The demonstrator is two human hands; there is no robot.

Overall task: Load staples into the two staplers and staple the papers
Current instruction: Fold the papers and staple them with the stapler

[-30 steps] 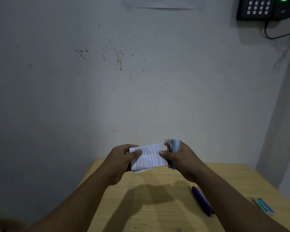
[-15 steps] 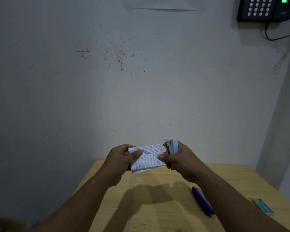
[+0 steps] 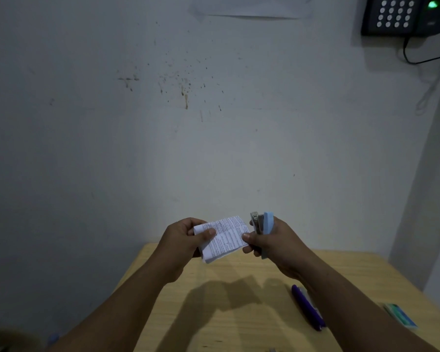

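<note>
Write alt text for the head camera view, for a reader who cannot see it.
Two bare hands hold a folded printed paper above a wooden table; the left hand pinches its left edge, and the right hand grips a light blue stapler upright at its right edge. A purple stapler and a small green box lie on the table, before a stained wall.

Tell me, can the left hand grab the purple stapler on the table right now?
Probably not yet. The left hand is busy pinching the folded papers up in the air, and the purple stapler lies on the table under the right forearm. It would have to let go of the papers and cross over.
</note>
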